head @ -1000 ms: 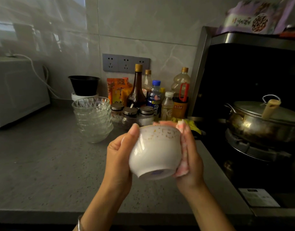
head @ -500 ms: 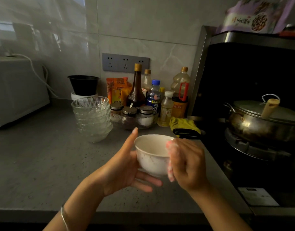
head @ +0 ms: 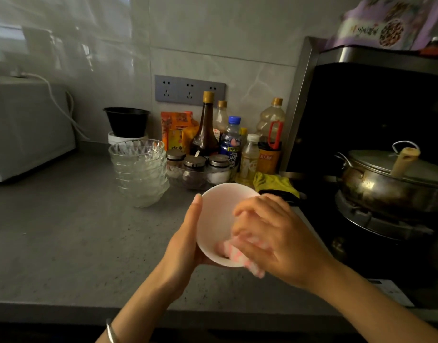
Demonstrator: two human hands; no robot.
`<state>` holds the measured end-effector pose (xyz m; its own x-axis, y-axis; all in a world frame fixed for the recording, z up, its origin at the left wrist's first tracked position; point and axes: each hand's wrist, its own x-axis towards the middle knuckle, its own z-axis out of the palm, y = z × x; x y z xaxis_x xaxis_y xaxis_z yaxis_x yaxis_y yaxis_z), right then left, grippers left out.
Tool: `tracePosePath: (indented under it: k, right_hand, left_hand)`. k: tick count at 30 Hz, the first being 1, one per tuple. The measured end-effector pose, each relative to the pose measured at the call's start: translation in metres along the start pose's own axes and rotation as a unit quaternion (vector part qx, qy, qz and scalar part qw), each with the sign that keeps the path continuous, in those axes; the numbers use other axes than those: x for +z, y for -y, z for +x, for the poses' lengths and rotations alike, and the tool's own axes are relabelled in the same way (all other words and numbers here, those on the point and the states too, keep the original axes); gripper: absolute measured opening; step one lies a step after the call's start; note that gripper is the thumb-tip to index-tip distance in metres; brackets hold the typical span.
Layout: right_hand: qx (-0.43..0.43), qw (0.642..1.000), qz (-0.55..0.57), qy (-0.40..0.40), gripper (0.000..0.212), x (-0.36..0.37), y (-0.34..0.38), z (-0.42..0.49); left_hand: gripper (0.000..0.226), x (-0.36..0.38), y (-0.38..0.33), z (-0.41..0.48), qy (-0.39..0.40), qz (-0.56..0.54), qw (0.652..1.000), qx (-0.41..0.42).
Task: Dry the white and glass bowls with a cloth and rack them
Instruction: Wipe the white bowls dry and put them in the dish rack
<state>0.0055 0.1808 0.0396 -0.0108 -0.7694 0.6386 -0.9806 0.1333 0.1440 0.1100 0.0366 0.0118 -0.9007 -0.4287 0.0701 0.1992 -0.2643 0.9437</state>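
1. Wiping the inside of the white bowl [head: 216,209] looks like the step in hand. The bowl is held over the near edge of the grey countertop [head: 64,231], tipped towards the person.
2. The left hand [head: 185,248] cups the bowl from its left side, thumb lying up along the rim. The right hand [head: 275,238] has its fingers bunched over the pink checked cloth [head: 237,253], pressing it into the bowl's near inner wall.
3. To do it well, I would turn the bowl with the left hand while the cloth sweeps wall, base and rim, then check the foot.
4. The stacked glass bowls [head: 138,172] stand far left of the white bowl. No rack is in view.
5. The blue-capped bottle [head: 231,144], the orange-labelled bottle [head: 268,157] and the purple packet [head: 386,23] at far right carry print, all too blurred to read.
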Motion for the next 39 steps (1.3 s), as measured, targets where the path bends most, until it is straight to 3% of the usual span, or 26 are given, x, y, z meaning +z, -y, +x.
tracePosePath:
  k: [3,6,12,16,18,21,27,30,33,35,37,39]
  right_hand:
    - [-0.021,0.996,-0.069,0.044,0.047,-0.003,0.002,-0.010]
    - [0.023,0.982,-0.147,0.115,0.057,0.003,0.013,-0.020]
    - [0.102,0.990,-0.046,0.083,0.044,0.030,0.051,-0.017]
    - [-0.014,0.987,-0.093,0.133,0.037,0.013,0.014,-0.016]
    - [-0.060,0.978,-0.118,0.160,0.030,0.011,-0.003,-0.016]
    - [-0.069,0.980,-0.124,0.138,0.030,0.019,-0.001,-0.013]
    - [0.050,0.998,-0.007,0.029,0.032,0.045,0.027,-0.002]
    - [-0.051,0.991,-0.075,0.096,0.028,0.047,0.010,-0.014]
    - [-0.119,0.976,-0.128,0.131,0.035,0.029,-0.009,-0.013]
    - [-0.126,0.969,-0.175,0.118,0.034,0.027,-0.009,-0.006]
    - [-0.092,0.977,-0.174,0.077,0.029,0.035,0.000,-0.001]
    - [-0.013,0.996,-0.086,0.026,0.024,0.046,0.019,0.005]
  left_hand:
    - [0.043,0.004,0.001,0.001,-0.025,-0.020,0.999,0.028]
    - [0.035,0.008,0.005,0.004,-0.069,-0.030,0.995,0.060]
    - [0.043,0.019,0.021,0.006,-0.117,-0.042,0.991,0.048]
    - [0.035,-0.001,0.008,0.011,-0.060,0.017,0.998,0.012]
    - [0.046,-0.013,0.002,0.017,0.007,0.068,0.998,-0.013]
    - [0.055,-0.021,0.003,0.022,0.076,0.091,0.993,-0.005]
    - [0.054,-0.003,0.034,0.020,-0.003,-0.022,0.993,0.115]
    - [0.035,-0.016,0.025,0.025,-0.042,0.055,0.994,0.086]
    - [0.042,-0.035,0.010,0.032,0.056,0.112,0.992,0.020]
    - [0.044,-0.035,0.008,0.032,0.064,0.091,0.993,0.029]
    - [0.044,-0.026,0.013,0.029,0.022,0.032,0.996,0.079]
    - [0.056,-0.013,0.025,0.026,-0.009,0.014,0.987,0.160]
